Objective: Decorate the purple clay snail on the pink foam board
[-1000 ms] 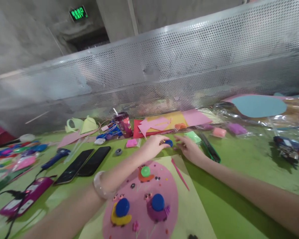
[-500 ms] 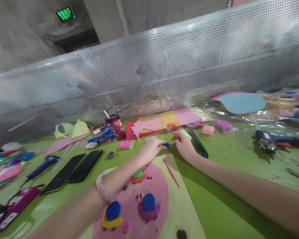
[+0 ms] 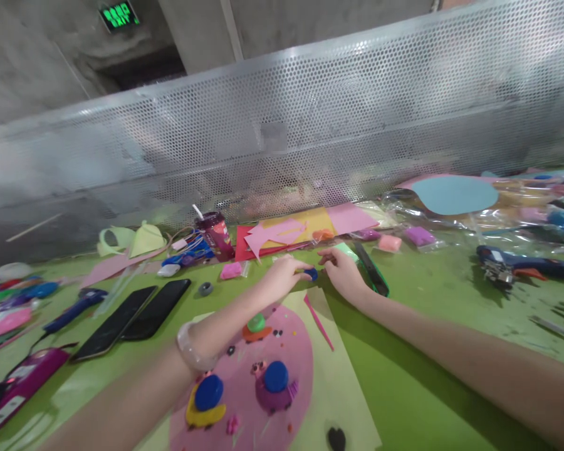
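My left hand (image 3: 284, 275) is closed, pinching a small blue bottle cap (image 3: 311, 274) between thumb and fingers just above the table. Close by on the right is my right hand (image 3: 342, 270), its fingers bent but apart and nothing visible in them. Beside it lie a light green packet (image 3: 346, 252) and a dark box cutter with a green edge (image 3: 373, 269). Below my left forearm is a pale yellow sheet (image 3: 343, 382) with a pink paper shape (image 3: 249, 388). On it sit clay figures topped by blue caps (image 3: 276, 376) and a green one (image 3: 256, 322).
Two black phones (image 3: 155, 310), a grey tape roll (image 3: 205, 289) and a purple power strip (image 3: 26, 382) lie left. A drink cup (image 3: 215, 237) and coloured papers (image 3: 282, 233) line the back before a perforated metal screen (image 3: 310, 125). A glue gun (image 3: 521, 266) lies right.
The view has shifted slightly, so the scene sits a little further left. My left hand keeps hold of the blue cap; the right hand's fingers have come a bit closer together.
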### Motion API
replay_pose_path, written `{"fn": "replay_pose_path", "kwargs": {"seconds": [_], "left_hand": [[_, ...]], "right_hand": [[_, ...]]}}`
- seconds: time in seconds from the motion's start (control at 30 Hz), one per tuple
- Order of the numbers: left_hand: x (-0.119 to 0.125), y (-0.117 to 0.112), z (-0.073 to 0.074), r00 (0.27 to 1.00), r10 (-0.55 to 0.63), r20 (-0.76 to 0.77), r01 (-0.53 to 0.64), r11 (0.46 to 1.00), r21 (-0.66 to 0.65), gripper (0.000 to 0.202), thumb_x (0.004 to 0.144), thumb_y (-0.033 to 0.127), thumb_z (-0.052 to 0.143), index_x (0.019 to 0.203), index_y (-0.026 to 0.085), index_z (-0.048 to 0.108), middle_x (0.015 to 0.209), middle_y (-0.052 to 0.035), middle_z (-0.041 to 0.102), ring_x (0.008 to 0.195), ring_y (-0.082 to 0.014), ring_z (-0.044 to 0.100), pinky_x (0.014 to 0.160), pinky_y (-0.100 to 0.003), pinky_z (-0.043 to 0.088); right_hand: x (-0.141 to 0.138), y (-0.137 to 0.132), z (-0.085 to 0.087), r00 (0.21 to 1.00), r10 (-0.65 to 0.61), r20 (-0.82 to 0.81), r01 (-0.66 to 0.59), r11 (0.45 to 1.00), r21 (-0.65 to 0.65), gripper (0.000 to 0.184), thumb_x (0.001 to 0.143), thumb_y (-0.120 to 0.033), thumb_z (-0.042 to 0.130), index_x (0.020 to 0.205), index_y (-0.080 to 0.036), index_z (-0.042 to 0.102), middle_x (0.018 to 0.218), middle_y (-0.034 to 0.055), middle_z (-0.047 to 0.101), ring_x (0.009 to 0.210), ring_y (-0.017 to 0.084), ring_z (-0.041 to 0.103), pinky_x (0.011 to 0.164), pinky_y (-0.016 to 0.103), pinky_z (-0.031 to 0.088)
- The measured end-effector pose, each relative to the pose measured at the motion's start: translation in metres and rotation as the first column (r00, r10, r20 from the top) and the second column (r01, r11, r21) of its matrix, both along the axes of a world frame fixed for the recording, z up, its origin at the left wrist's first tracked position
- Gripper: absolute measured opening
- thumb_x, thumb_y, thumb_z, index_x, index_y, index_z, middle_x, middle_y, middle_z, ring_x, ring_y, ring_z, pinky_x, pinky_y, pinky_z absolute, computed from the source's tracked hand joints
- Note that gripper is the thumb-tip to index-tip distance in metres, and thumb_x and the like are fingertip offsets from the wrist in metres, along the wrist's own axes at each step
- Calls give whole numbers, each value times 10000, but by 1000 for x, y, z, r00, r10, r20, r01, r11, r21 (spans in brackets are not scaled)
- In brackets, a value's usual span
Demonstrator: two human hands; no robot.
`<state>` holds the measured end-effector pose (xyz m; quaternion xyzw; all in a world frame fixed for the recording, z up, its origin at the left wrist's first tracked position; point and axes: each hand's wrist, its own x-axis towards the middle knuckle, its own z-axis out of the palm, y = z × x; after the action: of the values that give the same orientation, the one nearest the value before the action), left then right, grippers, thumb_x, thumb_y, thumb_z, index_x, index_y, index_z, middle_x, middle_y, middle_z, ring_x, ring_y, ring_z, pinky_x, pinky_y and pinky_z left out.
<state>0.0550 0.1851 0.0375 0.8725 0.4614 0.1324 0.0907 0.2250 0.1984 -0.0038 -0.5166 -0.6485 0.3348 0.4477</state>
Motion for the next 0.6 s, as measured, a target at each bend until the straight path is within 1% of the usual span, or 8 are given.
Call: {"fn": "replay_pose_path", "kwargs": {"seconds": [0.2,0.37,0.5,0.6], "left_hand": [[-1,6,-5,999,-2,-38,2,1000,-10,265,911,303,540,1134,160,563,1153,-89,579,979,-214,592,835,-419,508],[-3,11,-6,999,0,-34,-1,1000,-24,269,910,306,541,1136,161,562,1157,-90,577,983,-215,591,838,-422,506],[-1,9,-6,1000,8,16,-8,999,-45,264,909,304,542,1131,162,564,1157,-90,577,983,-215,590,838,-421,506],[-2,6,0,995,39,95,-34,998,-61,257,911,304,539,1123,162,569,1152,-86,581,974,-213,594,832,-414,510]], "right_hand": [[-1,0,0,1000,0,13,-1,1000,4,294,914,-318,542,1159,-155,544,1140,80,575,948,195,596,797,396,516],[0,0,0,998,2,57,-4,1000,30,295,913,-319,543,1157,-153,545,1134,79,577,942,194,597,792,394,518],[0,-3,2,993,-21,120,11,996,88,293,915,-318,541,1156,-153,545,1128,78,579,933,190,600,784,389,520],[1,-6,6,979,-60,194,27,985,169,297,915,-318,539,1164,-156,542,1142,81,573,951,196,594,800,399,514]]}}
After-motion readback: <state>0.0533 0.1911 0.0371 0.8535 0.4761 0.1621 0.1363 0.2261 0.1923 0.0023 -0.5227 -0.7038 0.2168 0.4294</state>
